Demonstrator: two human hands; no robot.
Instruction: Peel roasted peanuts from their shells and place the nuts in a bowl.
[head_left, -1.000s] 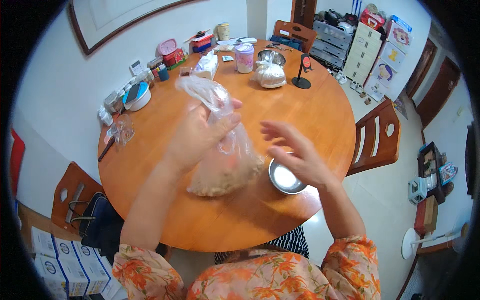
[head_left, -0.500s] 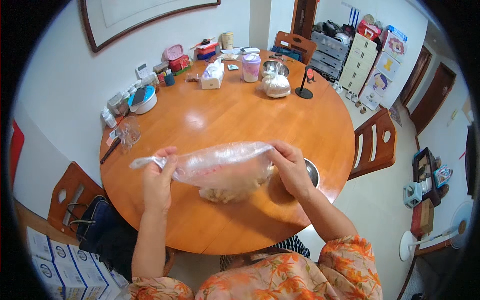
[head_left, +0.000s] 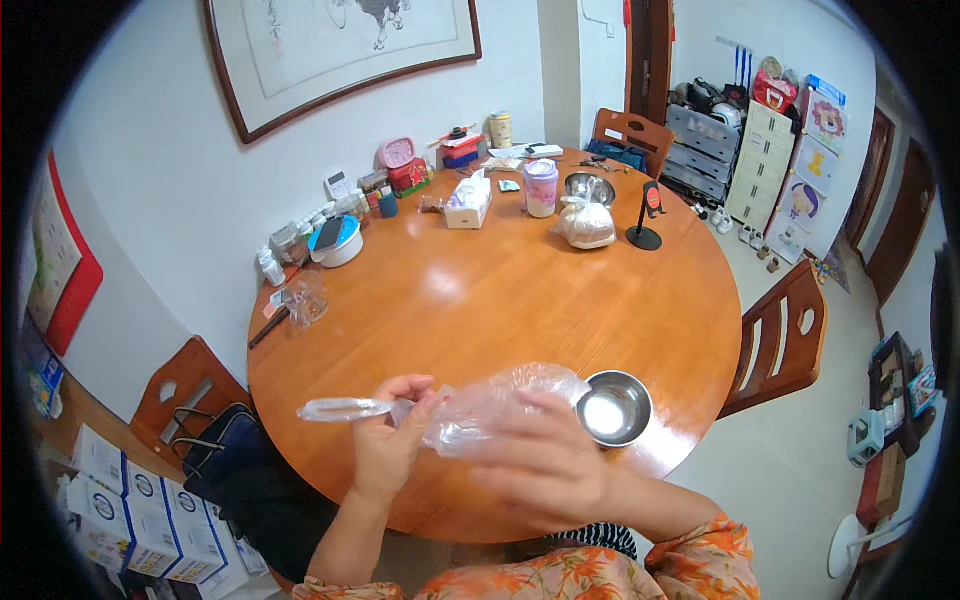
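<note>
My left hand (head_left: 388,445) is closed round the gathered neck of a clear plastic bag (head_left: 455,418); the twisted end sticks out to the left past my thumb. The bag's puffed body stretches right, above the near part of the table. Across its front lies my right hand (head_left: 550,465), blurred by motion, so whether its fingers grip the film cannot be told. The lower part of the bag and whatever is in it are hidden behind that hand. Just right of the bag a steel bowl (head_left: 614,408) stands on the table.
On the round wooden table (head_left: 450,310) are a knife (head_left: 268,328), a crumpled clear bag (head_left: 306,299), a tissue box (head_left: 467,205), a lidded purple cup (head_left: 540,190), a tied bag of pale powder (head_left: 586,226) and a black phone stand (head_left: 645,232). A chair (head_left: 785,340) stands at right.
My right hand has left the bag's right end and moved left and down across its front. The bag looks shorter and more bunched. The view has tilted up, and the steel bowl now shows fully.
</note>
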